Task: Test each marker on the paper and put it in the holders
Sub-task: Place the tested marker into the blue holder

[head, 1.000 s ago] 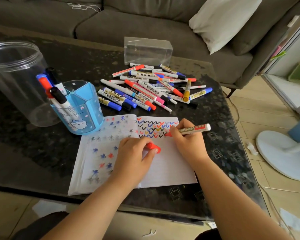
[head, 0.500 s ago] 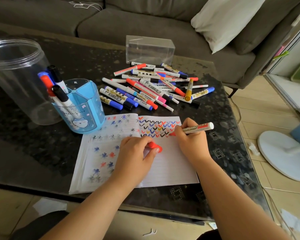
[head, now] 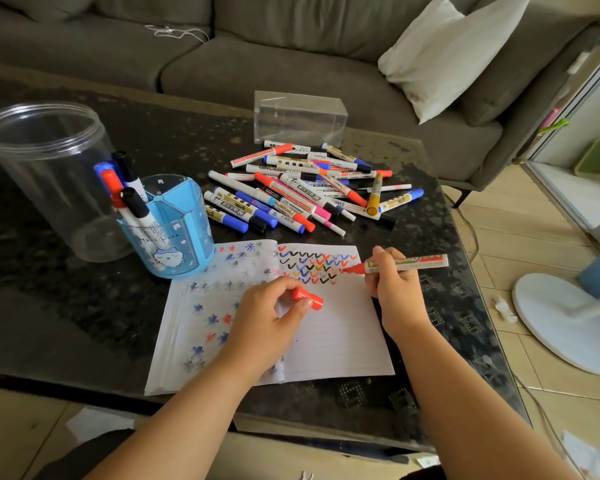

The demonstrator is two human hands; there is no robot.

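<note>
An open notebook (head: 333, 344) lies on the dark table, with rows of coloured check marks on its right page. My right hand (head: 394, 285) grips an uncapped red marker (head: 409, 263), tip down at the right end of the check marks. My left hand (head: 271, 313) rests on the page, pinching the marker's red cap (head: 309, 297). A pile of markers (head: 309, 188) lies behind the notebook. A blue divided holder (head: 174, 233) at the left holds several capped markers (head: 125, 192). Behind it stands a tall clear jar (head: 45, 174).
A clear plastic box (head: 298, 117) stands behind the marker pile. A grey sofa (head: 257, 46) with a white pillow (head: 444, 53) lies beyond the table. A white fan base (head: 561, 320) sits on the floor at the right, past the table's edge.
My right hand with the red marker has shifted slightly right along the row of check marks. My left hand keeps hold of the cap in the same place.
</note>
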